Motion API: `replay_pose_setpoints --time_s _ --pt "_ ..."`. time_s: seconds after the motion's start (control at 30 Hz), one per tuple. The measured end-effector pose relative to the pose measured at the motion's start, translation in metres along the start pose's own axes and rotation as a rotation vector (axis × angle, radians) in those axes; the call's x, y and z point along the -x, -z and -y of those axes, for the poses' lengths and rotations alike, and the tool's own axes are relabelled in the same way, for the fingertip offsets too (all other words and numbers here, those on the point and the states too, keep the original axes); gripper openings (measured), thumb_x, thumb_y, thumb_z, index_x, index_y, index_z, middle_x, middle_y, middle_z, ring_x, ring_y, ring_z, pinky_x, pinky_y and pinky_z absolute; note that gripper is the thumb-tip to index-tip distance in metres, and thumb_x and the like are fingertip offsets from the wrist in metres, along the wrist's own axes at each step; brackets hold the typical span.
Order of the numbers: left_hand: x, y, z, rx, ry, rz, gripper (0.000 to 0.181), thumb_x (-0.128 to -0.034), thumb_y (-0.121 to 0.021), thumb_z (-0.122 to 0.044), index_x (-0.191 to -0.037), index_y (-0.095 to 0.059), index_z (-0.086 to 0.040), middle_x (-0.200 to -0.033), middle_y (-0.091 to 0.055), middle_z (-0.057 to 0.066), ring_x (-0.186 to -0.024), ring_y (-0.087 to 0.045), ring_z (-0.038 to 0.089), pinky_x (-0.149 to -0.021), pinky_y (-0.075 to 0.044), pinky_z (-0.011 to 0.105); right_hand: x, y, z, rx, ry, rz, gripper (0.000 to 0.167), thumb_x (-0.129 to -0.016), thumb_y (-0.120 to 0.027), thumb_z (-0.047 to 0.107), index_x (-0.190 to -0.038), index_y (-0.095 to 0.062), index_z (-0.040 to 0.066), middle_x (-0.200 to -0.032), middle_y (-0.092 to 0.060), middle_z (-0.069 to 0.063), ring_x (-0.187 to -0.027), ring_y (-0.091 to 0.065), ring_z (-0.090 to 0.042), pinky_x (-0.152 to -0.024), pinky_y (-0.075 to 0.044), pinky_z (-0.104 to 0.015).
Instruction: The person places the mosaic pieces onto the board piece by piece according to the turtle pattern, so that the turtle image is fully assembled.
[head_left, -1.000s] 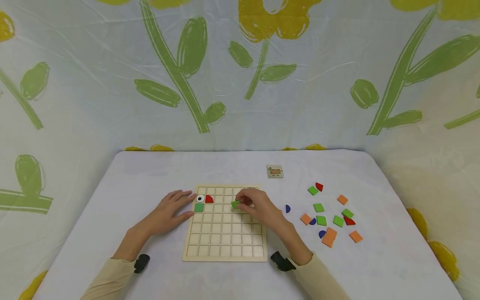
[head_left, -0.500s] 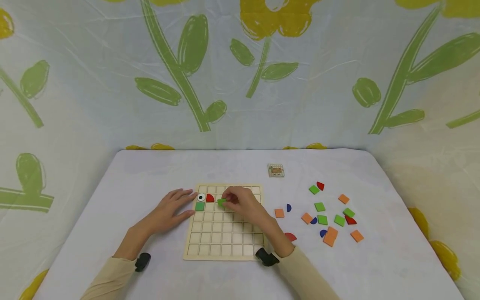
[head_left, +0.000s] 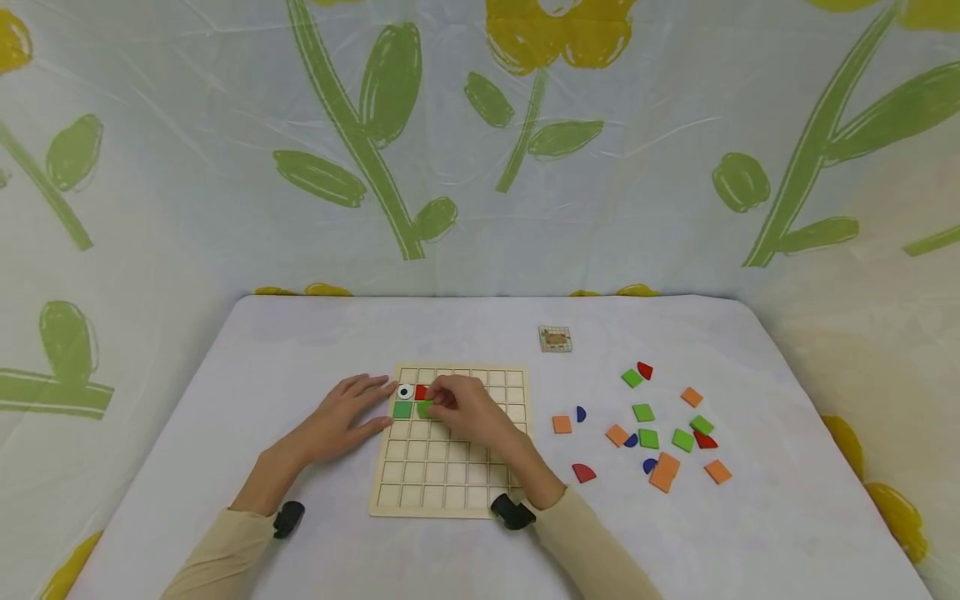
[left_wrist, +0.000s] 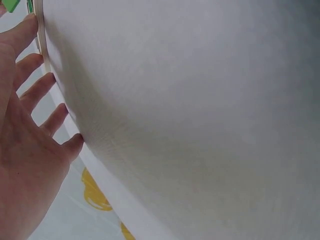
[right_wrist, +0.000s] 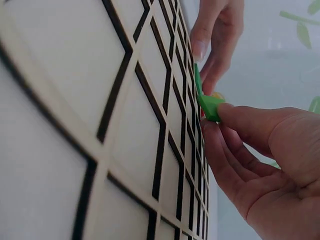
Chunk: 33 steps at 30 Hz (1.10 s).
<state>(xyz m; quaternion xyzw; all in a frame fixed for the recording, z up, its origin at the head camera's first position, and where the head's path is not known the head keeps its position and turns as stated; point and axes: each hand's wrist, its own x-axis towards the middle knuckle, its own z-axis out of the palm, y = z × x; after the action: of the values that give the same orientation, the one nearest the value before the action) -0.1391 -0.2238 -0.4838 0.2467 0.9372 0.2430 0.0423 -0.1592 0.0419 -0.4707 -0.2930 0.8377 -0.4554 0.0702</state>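
Note:
A wooden grid board point(head_left: 412, 511) lies on the table. In its upper left cells are a white eye disc point(head_left: 405, 392), a red quarter piece point(head_left: 422, 392) and, below the disc, a green square point(head_left: 402, 410). The right hand point(head_left: 472, 414) pinches a lighter green square point(head_left: 425, 409) between thumb and fingers, just right of the seated green one; the right wrist view shows this square point(right_wrist: 212, 108) tilted over the board. My left hand point(head_left: 335, 423) is spread flat, its fingertips touching the board's left edge, seen also in the left wrist view point(left_wrist: 30, 130).
To the right of the board lie scattered pieces: green squares point(head_left: 643, 412), orange squares point(head_left: 717, 472), blue half discs point(head_left: 581, 414) and red quarter pieces point(head_left: 583, 473). A small picture card point(head_left: 555, 339) lies behind the board. A flowered cloth point(head_left: 600, 208) hangs at the back.
The right hand has moved left across the board with its green square, from the middle columns to beside the seated green square. My left hand stays at the board's edge.

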Motion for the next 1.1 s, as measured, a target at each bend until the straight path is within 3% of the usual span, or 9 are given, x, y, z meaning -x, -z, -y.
replay_pose_setpoints --time_s 0.3,0.7,1.1 --pt "0.0 0.002 -0.002 0.0 -0.021 -0.012 0.058 -0.1011 -0.068 -0.032 -0.152 -0.052 -0.009 -0.155 -0.047 0.017 -0.145 -0.033 0.048 -0.115 -0.027 0.068 -0.002 -0.009 0.002 0.008 -0.028 -0.025 0.007 -0.095 -0.074 0.003 -0.1 -0.07 0.001 -0.091 -0.066 -0.003 -0.081 -0.059 -0.01 -0.075 -0.052 -0.021" --pt "-0.001 0.0 0.0 0.014 -0.009 0.002 0.059 -0.1014 -0.067 -0.032 -0.153 -0.05 -0.01 -0.157 -0.045 0.016 -0.147 -0.03 0.046 -0.116 -0.026 0.067 0.0 -0.016 0.009 0.139 -0.086 -0.043 0.007 -0.099 -0.07 0.007 -0.104 -0.071 0.003 -0.092 -0.059 -0.002 -0.081 -0.052 -0.013 -0.071 -0.048 -0.023" --pt "0.001 0.002 -0.004 0.001 -0.021 -0.025 0.058 -0.101 -0.068 -0.032 -0.151 -0.052 -0.008 -0.154 -0.048 0.018 -0.144 -0.033 0.047 -0.113 -0.029 0.069 0.002 -0.011 0.01 0.099 -0.062 -0.011 0.013 -0.098 -0.067 0.0 -0.109 -0.072 -0.001 -0.098 -0.062 -0.007 -0.084 -0.055 -0.015 -0.075 -0.05 -0.023"
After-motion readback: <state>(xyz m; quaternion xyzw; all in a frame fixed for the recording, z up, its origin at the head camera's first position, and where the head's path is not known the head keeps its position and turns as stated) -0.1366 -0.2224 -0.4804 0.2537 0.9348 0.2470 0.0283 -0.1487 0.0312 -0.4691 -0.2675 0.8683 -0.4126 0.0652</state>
